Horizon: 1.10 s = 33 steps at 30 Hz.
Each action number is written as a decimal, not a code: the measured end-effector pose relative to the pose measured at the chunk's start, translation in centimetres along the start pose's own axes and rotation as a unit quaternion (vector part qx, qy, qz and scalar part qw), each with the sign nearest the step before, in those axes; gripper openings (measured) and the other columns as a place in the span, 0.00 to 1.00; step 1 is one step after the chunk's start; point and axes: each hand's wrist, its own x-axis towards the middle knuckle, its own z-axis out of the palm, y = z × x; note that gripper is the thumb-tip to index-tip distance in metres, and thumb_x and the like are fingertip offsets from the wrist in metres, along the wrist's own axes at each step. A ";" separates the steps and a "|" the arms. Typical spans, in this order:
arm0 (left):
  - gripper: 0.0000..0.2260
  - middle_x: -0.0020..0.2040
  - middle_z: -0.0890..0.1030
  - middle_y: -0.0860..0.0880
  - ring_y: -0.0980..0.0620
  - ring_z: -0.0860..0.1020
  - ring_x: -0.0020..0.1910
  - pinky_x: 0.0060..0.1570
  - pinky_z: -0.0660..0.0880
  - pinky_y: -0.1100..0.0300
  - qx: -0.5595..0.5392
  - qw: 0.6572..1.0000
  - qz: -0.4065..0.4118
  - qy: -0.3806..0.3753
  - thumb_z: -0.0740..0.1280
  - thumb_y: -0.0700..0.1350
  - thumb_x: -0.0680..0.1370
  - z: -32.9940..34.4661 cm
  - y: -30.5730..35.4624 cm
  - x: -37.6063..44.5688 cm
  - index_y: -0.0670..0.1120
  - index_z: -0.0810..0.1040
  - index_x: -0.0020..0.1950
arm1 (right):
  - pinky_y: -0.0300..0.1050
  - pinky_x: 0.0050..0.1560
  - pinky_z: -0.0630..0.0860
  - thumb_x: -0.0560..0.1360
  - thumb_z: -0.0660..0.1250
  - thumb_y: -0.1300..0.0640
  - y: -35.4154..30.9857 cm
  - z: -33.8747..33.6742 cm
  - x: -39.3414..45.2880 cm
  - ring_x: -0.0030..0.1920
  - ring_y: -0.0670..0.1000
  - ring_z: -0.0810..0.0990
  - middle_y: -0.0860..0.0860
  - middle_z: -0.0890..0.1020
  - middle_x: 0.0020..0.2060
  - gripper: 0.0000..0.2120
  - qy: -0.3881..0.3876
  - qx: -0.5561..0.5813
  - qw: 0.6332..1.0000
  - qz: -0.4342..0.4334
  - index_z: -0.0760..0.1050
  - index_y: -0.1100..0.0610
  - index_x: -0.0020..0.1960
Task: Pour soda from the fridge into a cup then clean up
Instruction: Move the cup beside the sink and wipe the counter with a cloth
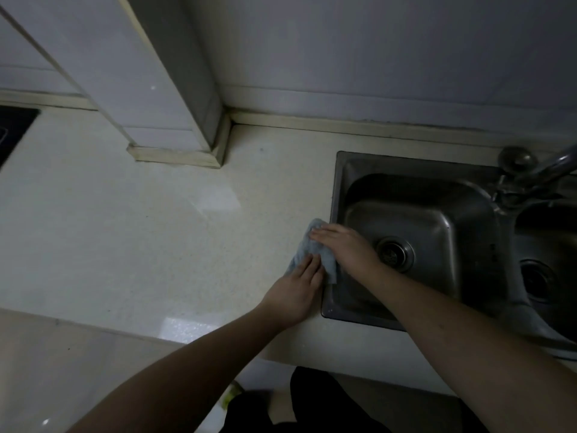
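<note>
A small blue-grey cloth (312, 246) lies on the pale countertop (140, 232) right at the left rim of the steel sink (338, 182). My left hand (296, 290) rests flat on the cloth's near part with straight fingers. My right hand (342, 243) presses its far part, fingers straight and pointing left, with the wrist over the sink's edge. No soda or cup is in view.
The sink has two basins, each with a drain (395, 253), and a faucet (530, 170) at the back right. A white pillar (162, 89) juts onto the counter at the back. A black cooktop corner (12, 129) shows at far left.
</note>
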 end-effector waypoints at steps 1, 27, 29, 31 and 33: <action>0.26 0.74 0.64 0.36 0.38 0.62 0.74 0.66 0.70 0.44 -0.001 1.000 0.006 -0.005 0.47 0.51 0.81 0.1 0.2 0.3 0.37 0.64 0.74 | 0.27 0.67 0.49 0.79 0.57 0.58 0.1 -0.1 -0.3 0.71 0.44 0.64 0.44 0.72 0.69 0.18 0.009 0.013 1.000 0.007 0.75 0.46 0.65; 0.21 0.75 0.65 0.41 0.43 0.61 0.75 0.70 0.66 0.46 0.018 0.997 0.070 0.006 0.56 0.52 0.82 -0.1 2.2 3.5 0.44 0.70 0.72 | 0.39 0.72 0.57 0.76 0.62 0.65 -0.2 -1.2 -6.4 0.70 0.52 0.66 0.54 0.70 0.70 0.24 0.117 -0.052 0.984 0.120 0.68 0.59 0.71; 0.21 0.73 0.69 0.40 0.42 0.66 0.72 0.67 0.68 0.47 0.025 0.995 0.090 0.038 0.58 0.53 0.80 0.1 1.1 2.4 0.44 0.73 0.69 | 0.41 0.73 0.57 0.74 0.64 0.67 -0.5 -1.3 -5.7 0.71 0.52 0.67 0.53 0.71 0.69 0.25 0.146 -0.077 0.985 0.055 0.69 0.58 0.70; 0.21 0.71 0.71 0.39 0.41 0.70 0.70 0.66 0.70 0.48 0.022 0.993 0.097 0.057 0.61 0.52 0.79 0.0 -0.3 1.2 0.43 0.74 0.68 | 0.34 0.69 0.59 0.75 0.61 0.70 -2.0 -1.3 -4.6 0.67 0.44 0.70 0.54 0.73 0.67 0.22 0.139 -0.010 0.990 0.015 0.72 0.57 0.67; 0.20 0.69 0.72 0.38 0.40 0.72 0.68 0.65 0.72 0.49 0.020 0.993 0.085 0.081 0.61 0.51 0.79 -0.5 -1.7 -0.4 0.42 0.75 0.68 | 0.27 0.64 0.64 0.77 0.55 0.73 -4.2 -0.7 -3.2 0.60 0.33 0.73 0.54 0.73 0.64 0.19 0.123 0.049 0.991 0.000 0.71 0.60 0.63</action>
